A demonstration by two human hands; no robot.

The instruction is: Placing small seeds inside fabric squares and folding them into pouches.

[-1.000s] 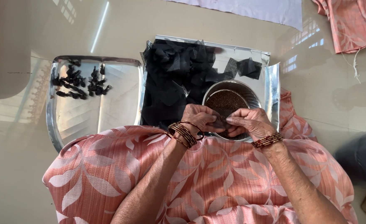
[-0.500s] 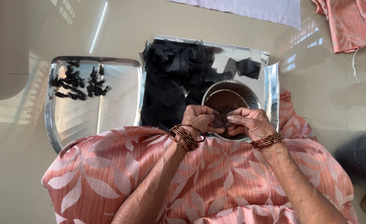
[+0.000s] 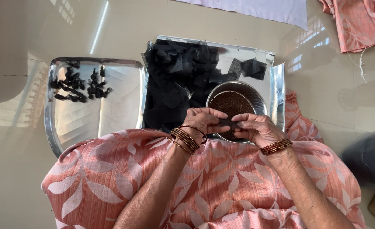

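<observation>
My left hand (image 3: 204,121) and my right hand (image 3: 255,127) meet over the near rim of a steel bowl (image 3: 255,94) filled with small dark brown seeds (image 3: 232,104). Between the fingertips of both hands is a small piece of black net (image 3: 230,124), pinched from each side. Bangles ring both wrists. A heap of black net pieces (image 3: 179,80) lies on the steel tray (image 3: 276,85) under the bowl, just beyond my hands.
A second steel tray (image 3: 111,110) to the left carries several small tied black net bundles (image 3: 79,85) at its far end. Pink leaf-print cloth (image 3: 153,182) covers my lap. A white cloth (image 3: 259,8) and pink fabric (image 3: 357,21) lie on the glossy floor beyond; a dark bag (image 3: 370,159) sits at right.
My hands stay over the bowl's near edge; the fingers have shifted slightly around the small net piece. Nothing else has moved.
</observation>
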